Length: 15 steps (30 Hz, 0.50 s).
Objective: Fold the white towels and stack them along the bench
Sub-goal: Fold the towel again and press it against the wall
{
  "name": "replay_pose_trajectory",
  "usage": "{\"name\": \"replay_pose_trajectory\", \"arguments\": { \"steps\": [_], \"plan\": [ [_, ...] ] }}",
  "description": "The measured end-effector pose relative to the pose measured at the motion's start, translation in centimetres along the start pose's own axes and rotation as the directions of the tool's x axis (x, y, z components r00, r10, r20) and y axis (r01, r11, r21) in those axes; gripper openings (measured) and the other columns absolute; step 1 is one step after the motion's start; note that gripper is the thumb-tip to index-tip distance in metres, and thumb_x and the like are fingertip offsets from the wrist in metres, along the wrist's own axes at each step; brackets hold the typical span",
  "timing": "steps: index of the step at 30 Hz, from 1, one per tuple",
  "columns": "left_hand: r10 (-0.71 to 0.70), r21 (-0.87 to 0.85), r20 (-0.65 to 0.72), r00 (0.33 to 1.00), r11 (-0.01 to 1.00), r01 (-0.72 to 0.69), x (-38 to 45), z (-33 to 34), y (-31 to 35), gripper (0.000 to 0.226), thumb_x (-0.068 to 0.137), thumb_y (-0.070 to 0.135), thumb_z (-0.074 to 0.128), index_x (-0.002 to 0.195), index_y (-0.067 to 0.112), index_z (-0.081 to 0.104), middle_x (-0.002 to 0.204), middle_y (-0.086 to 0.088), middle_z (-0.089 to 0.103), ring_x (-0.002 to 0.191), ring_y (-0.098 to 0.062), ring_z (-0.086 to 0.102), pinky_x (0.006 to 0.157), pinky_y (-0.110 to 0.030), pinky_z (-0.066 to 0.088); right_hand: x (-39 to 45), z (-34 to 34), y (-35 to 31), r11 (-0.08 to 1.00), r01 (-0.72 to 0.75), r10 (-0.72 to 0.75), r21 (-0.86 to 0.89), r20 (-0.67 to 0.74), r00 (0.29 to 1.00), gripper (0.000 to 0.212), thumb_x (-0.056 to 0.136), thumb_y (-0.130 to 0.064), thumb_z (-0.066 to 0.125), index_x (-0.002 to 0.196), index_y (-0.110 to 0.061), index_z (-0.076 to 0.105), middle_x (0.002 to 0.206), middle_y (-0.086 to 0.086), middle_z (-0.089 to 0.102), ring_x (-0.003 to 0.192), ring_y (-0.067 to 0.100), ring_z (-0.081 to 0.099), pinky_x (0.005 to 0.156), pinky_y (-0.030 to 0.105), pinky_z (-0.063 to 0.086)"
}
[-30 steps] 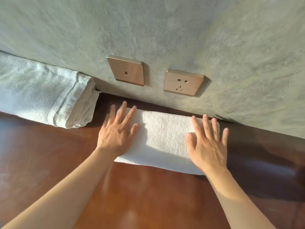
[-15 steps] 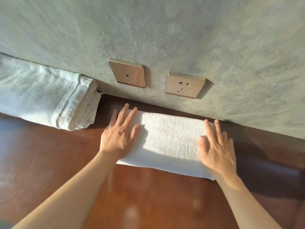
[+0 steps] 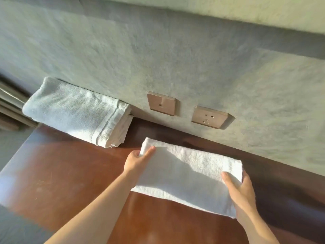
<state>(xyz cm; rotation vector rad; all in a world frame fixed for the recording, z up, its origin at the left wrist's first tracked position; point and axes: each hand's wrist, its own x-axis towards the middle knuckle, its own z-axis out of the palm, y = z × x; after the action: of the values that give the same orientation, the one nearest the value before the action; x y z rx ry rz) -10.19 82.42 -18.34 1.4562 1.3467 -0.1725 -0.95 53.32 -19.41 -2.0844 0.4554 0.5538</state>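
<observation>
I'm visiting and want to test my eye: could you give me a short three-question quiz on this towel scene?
1. True or false: both hands grip the nearer towel.
2. Where does the other folded towel lie? A) against the wall, left of the two wall plates; B) on the floor; C) on top of the nearer towel.
3. Fill in: the left hand and right hand hold the towel at its two short ____.

Key: 1 true; 2 A; 3 ends.

Grey-green textured wall [image 3: 175, 59]; two bronze socket plates [image 3: 209, 117]; glossy red-brown wooden surface [image 3: 70, 173]; slanting sunlight.
</observation>
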Motion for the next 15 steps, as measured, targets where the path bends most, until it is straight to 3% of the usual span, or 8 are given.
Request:
{"name": "replay_pose_trajectory", "arguments": {
  "steps": [2,4,6,8,11,13,15],
  "plan": [
    [0.064,-0.05,0.085,0.994,0.997,-0.06,-0.7,-1.5,0.2,0.061,0.066,0.07,0.081,0.099,0.02,0.07,0.091,-0.003,0.076,0.076,-0.018,0.074,0.069,-0.036,0.061,-1.0,-0.5,0.1,0.982,-0.134,0.123,0.136,0.086,0.989,0.045,0.084,-0.031,0.081,0.119,-0.006,0.068,0.105,0.005,0.074,0.099,0.027,0.069,0.089,0.039,0.052],
    [0.157,-0.093,0.178,0.971,0.985,-0.142,-1.8,-3.5,0.7,0.045,0.072,0.056,0.083,0.095,0.018,0.073,0.086,-0.006,0.077,0.069,-0.017,0.075,0.065,-0.036,0.063,-2.2,-0.6,-0.3,0.965,-0.183,0.149,0.189,0.179,0.972,0.042,0.08,-0.03,0.082,0.111,-0.004,0.071,0.095,0.014,0.077,0.092,0.03,0.073,0.093,0.046,0.055],
    [0.206,-0.16,0.229,0.951,0.972,-0.172,-2.7,-5.8,0.9,0.047,0.071,0.051,0.086,0.103,0.02,0.072,0.093,-0.008,0.077,0.075,-0.021,0.076,0.07,-0.041,0.064,-4.2,-0.1,-1.6,0.948,-0.195,0.143,0.252,0.209,0.967,0.043,0.087,-0.027,0.076,0.124,-0.007,0.065,0.109,0.011,0.074,0.101,0.027,0.069,0.094,0.042,0.051],
    [0.225,-0.213,0.261,0.939,0.962,-0.172,-3.0,-9.0,1.2,0.055,0.066,0.053,0.09,0.11,0.027,0.069,0.102,-0.007,0.076,0.086,-0.028,0.077,0.077,-0.05,0.063,-6.5,0.9,-3.3,0.954,-0.15,0.095,0.26,0.214,0.972,0.061,0.087,-0.037,0.076,0.141,-0.019,0.053,0.129,-0.003,0.06,0.121,0.019,0.055,0.106,0.039,0.039],
    [0.276,-0.269,0.284,0.918,0.942,-0.2,-2.6,-14.6,2.0,0.053,0.067,0.051,0.088,0.112,0.033,0.068,0.111,-0.006,0.075,0.1,-0.034,0.073,0.086,-0.057,0.059,-9.7,3.1,-6.9,0.959,-0.081,0.005,0.27,0.271,0.963,0.103,0.059,-0.066,0.082,0.147,-0.03,0.042,0.143,-0.002,0.053,0.135,0.016,0.044,0.121,0.044,0.026],
    [0.321,-0.277,0.276,0.906,0.929,-0.245,-2.1,-19.1,3.4,0.047,0.073,0.047,0.088,0.113,0.031,0.068,0.11,-0.01,0.075,0.101,-0.035,0.073,0.089,-0.057,0.059,-11.5,5.4,-9.5,0.944,-0.1,0.004,0.315,0.293,0.956,0.106,0.067,-0.059,0.08,0.156,-0.03,0.03,0.156,-0.001,0.044,0.144,0.022,0.04,0.121,0.049,0.026],
    [0.366,-0.274,0.242,0.898,0.914,-0.299,-1.0,-23.6,4.9,0.044,0.078,0.042,0.085,0.113,0.02,0.068,0.104,-0.013,0.076,0.096,-0.035,0.074,0.088,-0.056,0.059,-13.3,8.3,-12.4,0.935,-0.079,-0.036,0.347,0.313,0.949,0.104,0.071,-0.058,0.083,0.157,-0.034,0.029,0.155,-0.002,0.045,0.143,0.022,0.043,0.12,0.051,0.029]
  ]
}}
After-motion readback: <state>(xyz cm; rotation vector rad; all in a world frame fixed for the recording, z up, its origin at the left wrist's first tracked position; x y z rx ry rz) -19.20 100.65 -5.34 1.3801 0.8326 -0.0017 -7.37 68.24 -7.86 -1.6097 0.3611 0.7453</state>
